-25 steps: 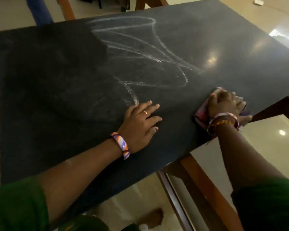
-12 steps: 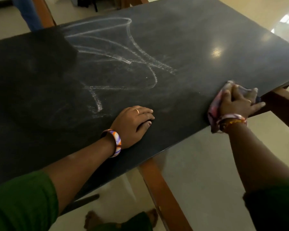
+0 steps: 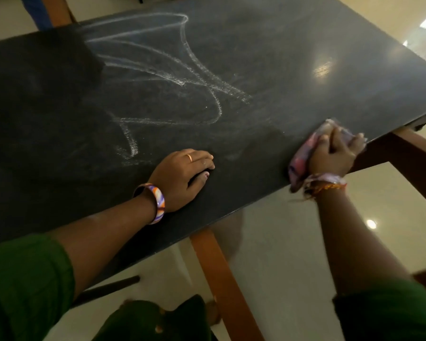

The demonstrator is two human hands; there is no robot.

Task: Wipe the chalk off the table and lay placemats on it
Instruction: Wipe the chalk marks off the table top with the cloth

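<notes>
A dark table top [image 3: 293, 38] carries white looping chalk marks [image 3: 182, 77] across its middle. My right hand [image 3: 335, 153] presses a pink and purple cloth [image 3: 303, 161] onto the table at its near right edge, fingers curled over the bunched fabric. My left hand [image 3: 182, 175] rests on the table near the front edge, just below the lowest chalk stroke, its fingers curled under and holding nothing. No placemats are in view.
Brown wooden frame beams [image 3: 221, 279] run under the table over a glossy cream floor [image 3: 293, 254]. A wooden leg [image 3: 413, 143] shows past the right corner. My foot [image 3: 214, 313] is on the floor below.
My right hand has slid the cloth along the table's near right edge, away from my left hand. My left hand's fingers have curled in. The view has shifted.
</notes>
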